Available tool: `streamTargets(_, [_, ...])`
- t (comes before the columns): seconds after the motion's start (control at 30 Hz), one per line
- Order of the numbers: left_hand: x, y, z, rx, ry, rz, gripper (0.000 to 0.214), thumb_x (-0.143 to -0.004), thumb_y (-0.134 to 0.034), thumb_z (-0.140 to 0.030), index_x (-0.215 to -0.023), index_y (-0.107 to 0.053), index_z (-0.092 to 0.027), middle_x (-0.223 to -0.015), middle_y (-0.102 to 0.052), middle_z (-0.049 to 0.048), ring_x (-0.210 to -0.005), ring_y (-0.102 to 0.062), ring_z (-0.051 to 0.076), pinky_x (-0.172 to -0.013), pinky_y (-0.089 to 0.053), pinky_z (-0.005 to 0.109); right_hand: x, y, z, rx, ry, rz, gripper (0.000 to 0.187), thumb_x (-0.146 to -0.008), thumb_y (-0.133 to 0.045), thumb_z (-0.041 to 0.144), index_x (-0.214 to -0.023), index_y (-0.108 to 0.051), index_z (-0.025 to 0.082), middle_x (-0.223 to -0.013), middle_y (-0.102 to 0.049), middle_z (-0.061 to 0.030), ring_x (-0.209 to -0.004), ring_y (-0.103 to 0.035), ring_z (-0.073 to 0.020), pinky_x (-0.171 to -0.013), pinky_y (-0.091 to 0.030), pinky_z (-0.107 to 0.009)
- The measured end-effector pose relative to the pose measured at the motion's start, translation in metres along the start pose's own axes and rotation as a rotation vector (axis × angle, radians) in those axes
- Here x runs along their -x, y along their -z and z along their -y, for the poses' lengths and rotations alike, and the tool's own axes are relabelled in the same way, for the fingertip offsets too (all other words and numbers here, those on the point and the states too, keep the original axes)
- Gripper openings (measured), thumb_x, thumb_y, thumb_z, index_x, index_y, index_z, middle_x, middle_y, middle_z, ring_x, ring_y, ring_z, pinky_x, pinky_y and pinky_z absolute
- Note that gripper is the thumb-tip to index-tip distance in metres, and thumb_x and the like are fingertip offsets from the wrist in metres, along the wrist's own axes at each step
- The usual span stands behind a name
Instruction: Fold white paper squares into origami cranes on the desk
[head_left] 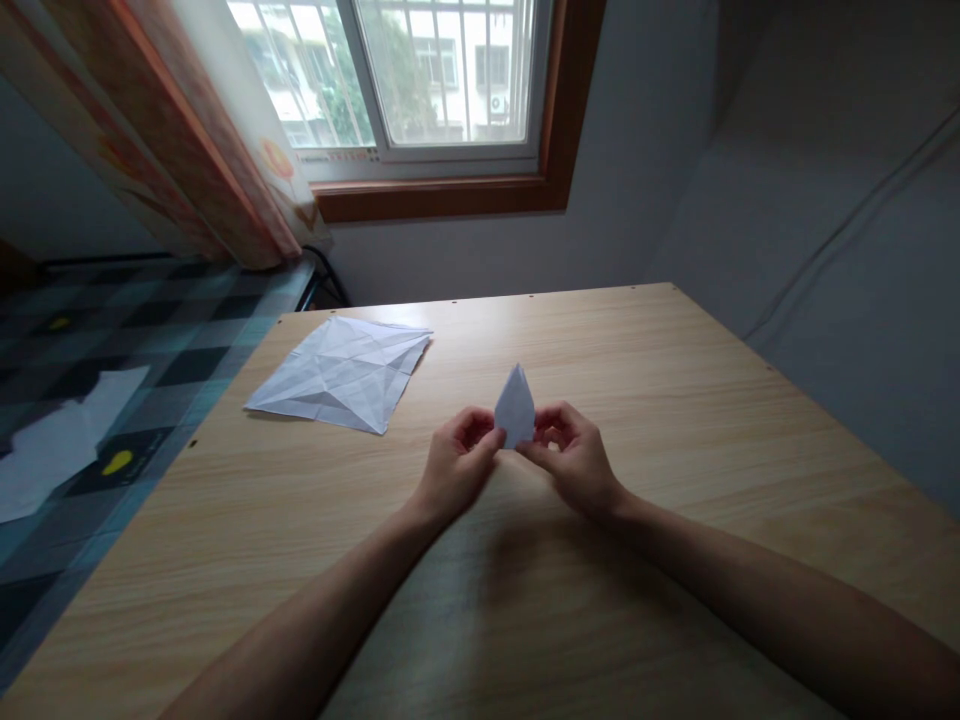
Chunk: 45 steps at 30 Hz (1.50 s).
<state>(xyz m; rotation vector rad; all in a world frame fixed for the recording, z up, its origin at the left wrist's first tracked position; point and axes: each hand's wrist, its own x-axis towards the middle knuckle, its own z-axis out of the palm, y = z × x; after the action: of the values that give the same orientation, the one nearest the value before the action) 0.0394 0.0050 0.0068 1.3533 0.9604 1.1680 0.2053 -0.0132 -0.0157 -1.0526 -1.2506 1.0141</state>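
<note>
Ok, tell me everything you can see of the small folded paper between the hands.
The folded paper is small, white, a thin sheet folded into a narrow, pointed kite shape. It stands upright, point up. Its lower end is pinched from both sides, by the fingers of the left hand and of the right hand. It is held over the wooden table; whether it touches it cannot be told.

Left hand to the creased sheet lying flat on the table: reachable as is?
Probably yes. The creased sheet lies flat ahead-left of the left hand, with only table surface between. One catch: its fingers pinch the folded paper together with the right hand, so it is occupied.
</note>
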Motion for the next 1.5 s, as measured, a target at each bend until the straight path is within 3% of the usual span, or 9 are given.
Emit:
streamTargets(0.13, [-0.002, -0.002, 0.002, 0.056, 0.011, -0.061, 0.028, -0.066, -0.076, -0.019, -0.086, -0.057, -0.017, -0.071, -0.063, -0.0022, -0.065, -0.059, 0.01, -0.064, -0.045, 0.021, -0.004, -0.001, 0.0, -0.114, -0.059, -0.057, 0.038, -0.067, -0.08, 0.031, -0.091, -0.051, 0.024, -0.071, -0.064, 0.004, -0.065, -0.063, -0.0148, -0.063, -0.052, -0.029])
streamTargets(0.3, [-0.004, -0.001, 0.003, 0.112, 0.036, 0.027, 0.039, -0.066, -0.077, -0.019, -0.101, -0.061, -0.016, -0.069, -0.066, -0.0015, -0.066, -0.061, 0.012, -0.065, -0.046, 0.023, -0.003, -0.003, 0.005, -0.159, -0.061, -0.034, 0.041, -0.067, -0.081, 0.031, -0.097, -0.053, 0.024, -0.067, -0.062, 0.0056, -0.065, -0.065, -0.0147, -0.065, -0.054, -0.029])
streamTargets(0.47, [-0.001, 0.001, -0.001, 0.027, 0.062, 0.09, 0.016, -0.071, -0.075, -0.026, -0.077, -0.069, -0.013, -0.076, -0.071, 0.0037, -0.069, -0.062, 0.014, -0.067, -0.047, 0.025, 0.002, 0.0, 0.005, -0.004, 0.025, 0.026, 0.027, -0.074, -0.078, 0.031, -0.093, -0.061, 0.022, -0.074, -0.066, 0.0008, -0.068, -0.065, -0.0153, -0.066, -0.054, -0.029])
streamTargets(0.63, [0.0, 0.003, -0.001, 0.017, 0.073, 0.075, 0.019, -0.069, -0.076, -0.028, -0.067, -0.064, -0.014, -0.062, -0.064, -0.0002, -0.058, -0.054, 0.011, -0.058, -0.04, 0.022, 0.004, 0.002, 0.005, 0.024, 0.084, 0.025, 0.025, -0.077, -0.076, 0.032, -0.095, -0.062, 0.023, -0.077, -0.066, -0.0003, -0.069, -0.064, -0.0156, -0.067, -0.054, -0.03])
streamTargets(0.8, [0.0, 0.002, 0.001, 0.134, 0.097, 0.099, 0.025, -0.067, -0.079, -0.033, -0.071, -0.064, -0.013, -0.067, -0.064, 0.0, -0.061, -0.054, 0.011, -0.059, -0.041, 0.022, 0.009, 0.0, 0.007, 0.03, 0.106, 0.077, 0.024, -0.078, -0.075, 0.028, -0.091, -0.055, 0.023, -0.071, -0.063, 0.0021, -0.066, -0.063, -0.0146, -0.063, -0.052, -0.028])
streamTargets(0.9, [0.001, 0.003, 0.006, 0.152, 0.14, 0.122, 0.032, -0.068, -0.078, -0.04, -0.072, -0.065, -0.012, -0.067, -0.063, 0.0006, -0.06, -0.054, 0.012, -0.058, -0.042, 0.023, 0.01, 0.001, 0.007, 0.038, 0.161, 0.13, 0.024, -0.081, -0.071, 0.027, -0.098, -0.055, 0.024, -0.073, -0.061, 0.0025, -0.067, -0.061, -0.014, -0.063, -0.051, -0.028])
streamTargets(1.13, [0.001, 0.006, 0.004, -0.026, 0.126, 0.264, 0.036, -0.071, -0.073, -0.046, -0.077, -0.07, -0.011, -0.065, -0.058, -0.0001, -0.059, -0.048, 0.01, -0.053, -0.036, 0.021, -0.001, 0.008, 0.018, 0.002, 0.314, 0.118, 0.029, -0.083, -0.062, 0.015, -0.109, -0.054, 0.026, -0.096, -0.061, -0.0021, -0.078, -0.06, -0.0144, -0.069, -0.05, -0.03])
streamTargets(1.5, [0.0, 0.005, -0.004, -0.194, 0.119, 0.315, 0.036, -0.073, -0.067, -0.046, -0.065, -0.064, -0.011, -0.055, -0.047, -0.0028, -0.052, -0.039, 0.008, -0.048, -0.027, 0.02, -0.005, 0.01, 0.022, 0.05, 0.259, 0.185, 0.013, -0.074, -0.058, 0.009, -0.079, -0.054, 0.02, -0.074, -0.056, 0.0019, -0.066, -0.053, -0.0121, -0.061, -0.046, -0.026])
